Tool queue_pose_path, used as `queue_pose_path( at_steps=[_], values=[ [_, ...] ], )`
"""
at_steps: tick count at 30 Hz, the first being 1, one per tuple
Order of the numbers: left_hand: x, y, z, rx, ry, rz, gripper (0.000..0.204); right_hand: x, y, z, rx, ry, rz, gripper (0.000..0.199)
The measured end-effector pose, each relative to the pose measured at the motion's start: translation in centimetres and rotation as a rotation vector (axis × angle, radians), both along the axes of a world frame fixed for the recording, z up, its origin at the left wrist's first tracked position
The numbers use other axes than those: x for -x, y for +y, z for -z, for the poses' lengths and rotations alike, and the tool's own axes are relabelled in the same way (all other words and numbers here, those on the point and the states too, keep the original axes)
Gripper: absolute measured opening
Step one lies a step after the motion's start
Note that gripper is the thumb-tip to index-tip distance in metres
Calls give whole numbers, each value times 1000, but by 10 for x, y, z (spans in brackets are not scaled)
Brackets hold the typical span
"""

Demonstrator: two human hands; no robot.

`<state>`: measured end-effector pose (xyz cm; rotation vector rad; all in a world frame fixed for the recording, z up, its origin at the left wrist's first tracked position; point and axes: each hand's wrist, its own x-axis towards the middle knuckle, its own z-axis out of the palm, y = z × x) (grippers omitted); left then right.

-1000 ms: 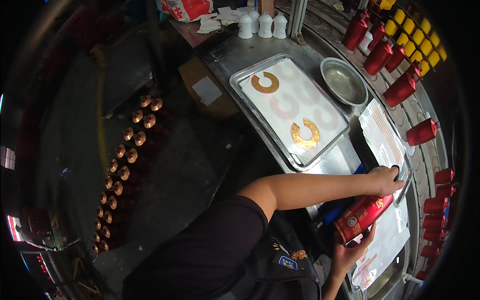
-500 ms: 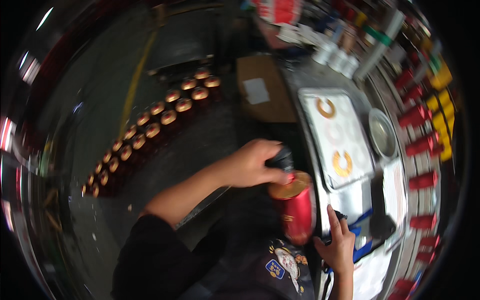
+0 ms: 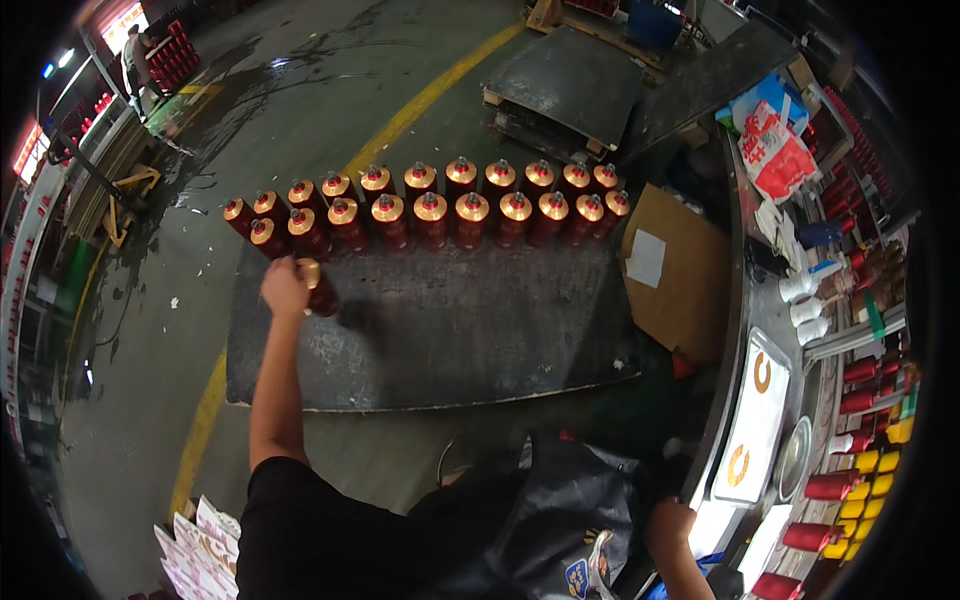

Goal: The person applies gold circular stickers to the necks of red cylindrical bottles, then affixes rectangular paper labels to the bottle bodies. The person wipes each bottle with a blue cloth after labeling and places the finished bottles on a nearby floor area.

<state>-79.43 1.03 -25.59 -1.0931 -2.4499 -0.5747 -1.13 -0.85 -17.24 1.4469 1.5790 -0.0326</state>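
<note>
1. The dark floor pallet (image 3: pixel 440 330) holds two rows of red bottles with gold caps (image 3: pixel 430 215) along its 12 o'clock edge; most of its surface stays bare.
2. The left hand (image 3: pixel 285 288), fingers gripping a red bottle (image 3: pixel 320 292), sets it at the rows' 9 o'clock end; half a second ago it was beside the table (image 3: pixel 745 300).
3. The right hand (image 3: pixel 672 522) rests at the table's edge, 5 o'clock; I cannot tell how its fingers stand.

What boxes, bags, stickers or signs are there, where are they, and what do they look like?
Cardboard box: flat brown, right of the bottle rows, with a white paper label.
Bag: red and white, top right on the bench.
Printed sheets: white with orange, fanned at the bottom left.
Lit sign: orange-red, far top left.
</note>
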Motion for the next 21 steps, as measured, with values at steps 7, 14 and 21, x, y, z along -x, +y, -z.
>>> queue_pose_path(
  at_steps=[7, 14, 21],
  values=[
    [189, -48, 66, -108, -54, -534, 24, 4, 13, 39, 329, -389, -23, 35],
    [294, -59, 100, -174, -145, -546, 25, -7, 12, 34, 422, -540, -104, 46],
    [357, -52, 146, -82, -29, -430, 26, -18, 5, 30, 381, -500, -93, 47]
  ],
)
